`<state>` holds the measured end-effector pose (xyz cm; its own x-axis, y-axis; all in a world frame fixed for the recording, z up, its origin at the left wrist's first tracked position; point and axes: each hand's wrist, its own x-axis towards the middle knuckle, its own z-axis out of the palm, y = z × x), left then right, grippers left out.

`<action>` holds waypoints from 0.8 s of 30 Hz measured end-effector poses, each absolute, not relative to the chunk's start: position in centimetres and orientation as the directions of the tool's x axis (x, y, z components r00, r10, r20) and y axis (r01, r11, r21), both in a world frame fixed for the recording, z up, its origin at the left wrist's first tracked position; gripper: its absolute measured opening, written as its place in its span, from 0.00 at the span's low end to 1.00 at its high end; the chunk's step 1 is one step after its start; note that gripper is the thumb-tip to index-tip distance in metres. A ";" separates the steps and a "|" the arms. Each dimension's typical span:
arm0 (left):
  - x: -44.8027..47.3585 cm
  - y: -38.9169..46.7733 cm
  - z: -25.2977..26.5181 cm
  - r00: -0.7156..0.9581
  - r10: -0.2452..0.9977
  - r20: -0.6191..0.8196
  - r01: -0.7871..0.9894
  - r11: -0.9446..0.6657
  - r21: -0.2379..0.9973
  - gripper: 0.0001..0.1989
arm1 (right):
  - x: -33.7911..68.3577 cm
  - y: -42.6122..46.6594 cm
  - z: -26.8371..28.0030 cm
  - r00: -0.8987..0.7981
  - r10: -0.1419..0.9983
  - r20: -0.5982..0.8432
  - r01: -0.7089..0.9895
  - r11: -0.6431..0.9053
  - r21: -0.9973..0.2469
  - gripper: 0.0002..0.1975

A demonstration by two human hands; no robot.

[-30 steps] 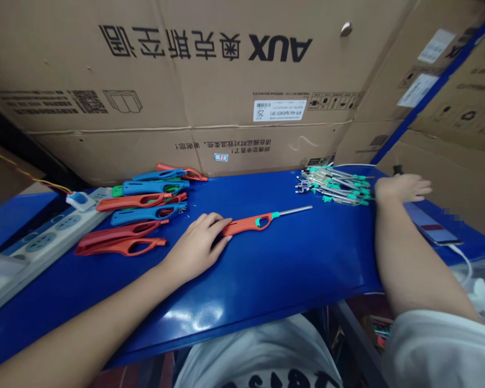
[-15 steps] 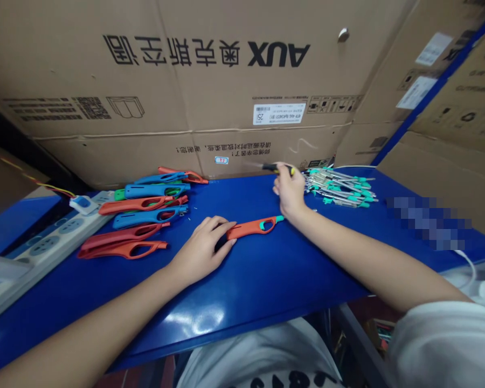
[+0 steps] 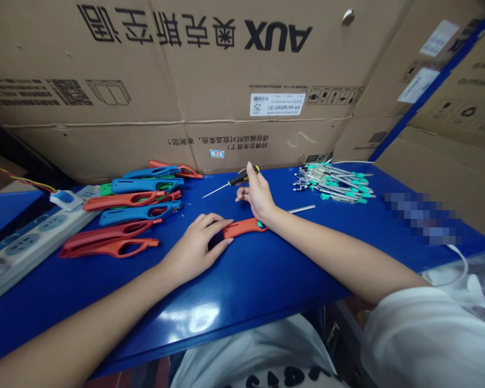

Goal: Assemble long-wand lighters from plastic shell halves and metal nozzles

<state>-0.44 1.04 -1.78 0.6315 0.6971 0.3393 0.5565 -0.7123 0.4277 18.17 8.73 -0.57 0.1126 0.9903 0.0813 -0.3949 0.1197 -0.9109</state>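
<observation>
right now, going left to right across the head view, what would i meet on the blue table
White power strip → pile of red, blue and green casings → left hand → orange lighter body → pile of metal rods with green fittings → white cable

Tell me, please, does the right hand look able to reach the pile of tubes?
Probably yes: the pile of tubes lies beside the right hand, and I see nothing blocking between them. However, that hand holds a screwdriver, which could hinder grasping.
</observation>
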 end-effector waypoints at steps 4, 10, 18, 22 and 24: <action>-0.3 0.8 -1.6 0.630 0.693 0.351 0.556 -0.718 0.419 0.18 | 18.1 8.8 -0.6 0.084 0.994 0.072 -0.429 0.102 -0.898 0.19; -0.3 0.5 -1.3 0.639 0.684 0.352 0.541 -0.724 0.427 0.17 | 17.9 8.9 -0.9 0.000 0.996 0.091 -0.419 0.083 -0.904 0.18; -0.4 0.4 -1.4 0.647 0.682 0.340 0.548 -0.727 0.414 0.17 | 17.5 7.7 -1.0 -0.297 0.940 0.167 -0.292 0.077 -0.953 0.16; -0.4 0.4 -1.4 0.652 0.677 0.343 0.545 -0.732 0.409 0.17 | 17.4 7.4 -0.8 -0.342 0.925 0.166 -0.259 0.077 -0.963 0.17; -0.5 0.4 -1.4 0.650 0.677 0.345 0.542 -0.731 0.414 0.17 | 17.4 7.3 -0.7 -0.350 0.923 0.158 -0.261 0.066 -0.963 0.16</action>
<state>-0.46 0.40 -1.39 0.6502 0.6770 0.3448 0.5417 -0.7313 0.4144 17.40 7.27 -0.66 -0.3497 0.9234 0.1582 -0.2608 0.0662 -0.9631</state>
